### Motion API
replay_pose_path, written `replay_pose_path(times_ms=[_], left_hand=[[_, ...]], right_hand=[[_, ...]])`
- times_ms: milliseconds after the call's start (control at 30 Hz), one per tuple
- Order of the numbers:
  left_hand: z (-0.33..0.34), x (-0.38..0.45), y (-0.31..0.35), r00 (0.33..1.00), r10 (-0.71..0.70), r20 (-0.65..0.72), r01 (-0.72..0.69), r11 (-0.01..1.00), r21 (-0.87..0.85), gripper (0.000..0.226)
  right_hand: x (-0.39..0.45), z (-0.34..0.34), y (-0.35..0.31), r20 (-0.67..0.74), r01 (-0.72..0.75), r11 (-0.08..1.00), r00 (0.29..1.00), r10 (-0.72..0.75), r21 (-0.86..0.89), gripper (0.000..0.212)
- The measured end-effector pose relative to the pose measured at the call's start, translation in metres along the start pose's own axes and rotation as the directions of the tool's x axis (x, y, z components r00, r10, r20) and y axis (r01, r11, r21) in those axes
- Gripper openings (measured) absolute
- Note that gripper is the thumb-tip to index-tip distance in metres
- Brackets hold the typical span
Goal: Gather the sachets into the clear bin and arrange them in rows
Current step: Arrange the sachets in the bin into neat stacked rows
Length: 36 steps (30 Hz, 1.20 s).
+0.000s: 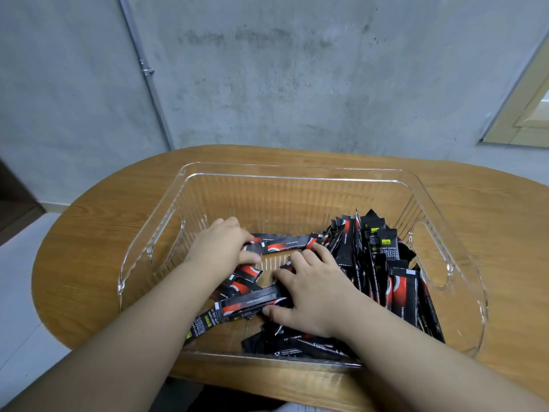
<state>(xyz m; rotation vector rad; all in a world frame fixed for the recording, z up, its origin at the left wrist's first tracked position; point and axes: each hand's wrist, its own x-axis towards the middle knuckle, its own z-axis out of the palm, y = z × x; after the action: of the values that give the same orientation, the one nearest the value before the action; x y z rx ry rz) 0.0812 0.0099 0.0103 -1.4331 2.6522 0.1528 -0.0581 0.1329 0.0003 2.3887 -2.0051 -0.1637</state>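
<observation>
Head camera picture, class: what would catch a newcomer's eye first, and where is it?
Two bare arms reach into a clear bin on a rounded wooden table. The left hand grips a sachet lying crosswise at mid-bin; the right hand rests on loose ones. Black-and-red sachets stand packed against the bin's right side.

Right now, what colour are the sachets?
Black with a red swoosh on the sachets, some with yellow-green logos; head view.
</observation>
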Motion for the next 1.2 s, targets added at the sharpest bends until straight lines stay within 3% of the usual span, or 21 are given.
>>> replay_pose_path(times_ms=[67, 133, 233, 433, 633, 900, 1033, 1133, 1200], left_hand=[[-0.003, 0.0, -0.003, 0.996, -0.008, -0.091, -0.003, 0.993, -0.12, 0.046], [-0.003, 0.003, -0.001, 0.981, 0.057, -0.183, -0.078, 0.991, -0.11, 0.033], [0.008, 0.011, 0.007, 0.972, 0.185, -0.147, -0.188, 0.982, -0.007, 0.034], [0.029, 0.024, 0.008, 0.965, 0.214, -0.153, -0.19, 0.97, 0.154, 0.029], [0.021, 0.022, 0.015, 0.975, 0.158, -0.159, -0.126, 0.973, 0.194, 0.013], [0.0, 0.008, 0.013, 0.985, 0.036, -0.172, 0.014, 0.96, 0.281, 0.017], [-0.007, 0.001, 0.006, 0.987, -0.077, -0.14, 0.115, 0.949, 0.295, 0.028], [-0.009, 0.0, 0.006, 0.985, -0.123, -0.123, 0.147, 0.967, 0.209, 0.03], [-0.002, 0.001, 0.003, 0.99, -0.136, -0.036, 0.14, 0.979, 0.15, 0.036]], right_hand=[[0.0, 0.0, 0.0, -0.006, -0.002, 1.0, 1.0, 0.002, 0.004, 0.103], [0.0, -0.001, -0.001, -0.001, 0.0, 1.0, 1.0, 0.0, 0.004, 0.104], [-0.001, -0.002, -0.001, 0.002, 0.004, 1.0, 1.0, -0.004, 0.002, 0.104], [-0.001, -0.002, 0.0, 0.011, 0.004, 1.0, 1.0, -0.004, -0.005, 0.104], [-0.001, -0.001, -0.001, 0.004, 0.006, 1.0, 1.0, -0.006, -0.006, 0.104], [-0.001, -0.001, -0.001, 0.018, 0.003, 1.0, 1.0, -0.003, -0.017, 0.104], [-0.001, -0.002, 0.0, 0.041, -0.003, 1.0, 0.999, 0.003, -0.011, 0.083], [-0.001, -0.001, 0.0, 0.027, 0.006, 1.0, 1.0, -0.006, -0.024, 0.101], [-0.001, -0.001, 0.0, 0.032, 0.009, 1.0, 0.999, -0.008, -0.022, 0.101]])
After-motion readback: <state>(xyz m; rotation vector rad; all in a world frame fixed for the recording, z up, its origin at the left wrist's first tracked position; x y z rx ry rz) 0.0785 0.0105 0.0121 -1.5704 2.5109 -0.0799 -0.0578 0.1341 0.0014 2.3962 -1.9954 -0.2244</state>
